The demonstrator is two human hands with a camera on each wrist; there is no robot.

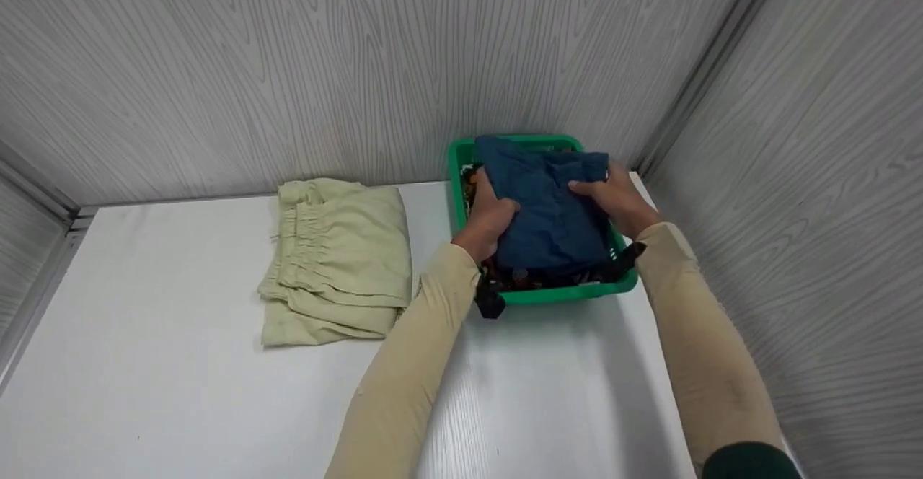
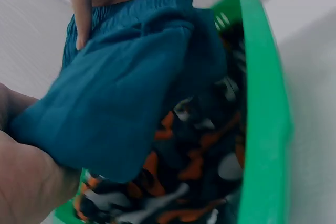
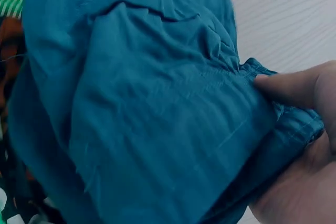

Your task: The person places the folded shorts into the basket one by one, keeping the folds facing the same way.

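Observation:
Folded blue pants [image 1: 548, 223] with a gathered elastic waistband are held over a green basket [image 1: 566, 293]; their leg length cannot be told. My left hand [image 1: 490, 216] grips their left side, thumb on top. On the far right side my right hand [image 1: 616, 194] pinches the waistband, thumb above and fingers beneath, as the right wrist view shows around the waistband [image 3: 294, 124]. Under the pants, cloth with an orange, black and grey camouflage pattern [image 2: 194, 156] lies in the basket. A gap shows between it and the pants in the left wrist view.
Folded pale green pants [image 1: 339, 262] with an elastic waistband lie on the white table [image 1: 180, 392], left of the basket. A grey wood-grain panel [image 1: 360, 68] stands behind the table, and another panel [image 1: 807, 198] rises close to the right.

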